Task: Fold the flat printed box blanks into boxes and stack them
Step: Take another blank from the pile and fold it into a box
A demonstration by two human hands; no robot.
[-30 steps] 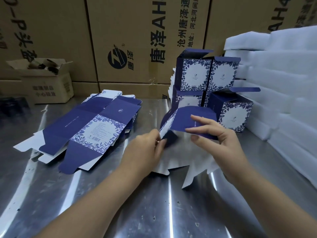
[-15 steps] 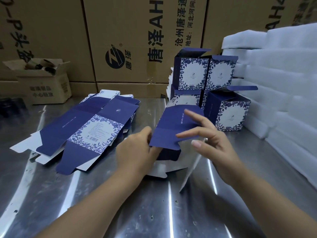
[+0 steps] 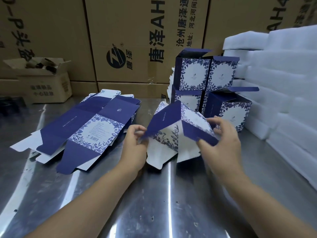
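A half-folded blue and white box blank (image 3: 169, 122) stands tented above the steel table (image 3: 154, 194) between both hands. My left hand (image 3: 135, 146) pinches its left blue panel edge. My right hand (image 3: 221, 145) grips the right side, fingers curled over the blue flap. A pile of flat printed blanks (image 3: 89, 127) lies to the left. Several folded boxes (image 3: 205, 76) are stacked behind, with one more box (image 3: 229, 112) standing at the right.
Large brown cartons (image 3: 120, 40) wall off the back. A small open carton (image 3: 44, 79) sits at the back left. White foam sheets (image 3: 283, 83) are piled along the right side.
The blank has been bent further, rising from a nearly flat panel into a tented shape. My right hand has shifted right and curled onto its right flap.
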